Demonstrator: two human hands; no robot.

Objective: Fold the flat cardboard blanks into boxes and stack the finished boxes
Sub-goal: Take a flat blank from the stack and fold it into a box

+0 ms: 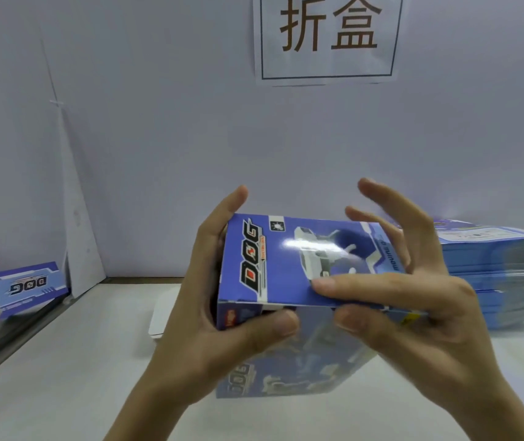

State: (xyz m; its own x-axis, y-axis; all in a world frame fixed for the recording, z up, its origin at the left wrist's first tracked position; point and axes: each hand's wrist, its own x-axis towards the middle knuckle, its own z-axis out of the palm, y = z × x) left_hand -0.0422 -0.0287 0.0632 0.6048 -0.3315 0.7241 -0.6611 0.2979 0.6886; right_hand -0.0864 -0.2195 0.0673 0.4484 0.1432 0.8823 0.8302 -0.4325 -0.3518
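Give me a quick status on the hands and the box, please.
Left hand grips box at left end. Right hand pinches its near edge, other fingers spread. Held above table. Stack of blanks off right, nothing blocking.

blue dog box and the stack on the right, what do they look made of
The blue box looks like thin printed cardboard with a glossy coat: a white glare streak crosses its top. The stack of blanks seems the same card, in thin layered sheets; its finish is too blurred to tell.

Wall sign (329,36) reads 折盒; held box (286,262) says DOG, perhaps MOVING; left box (28,286) DOG, inverted.
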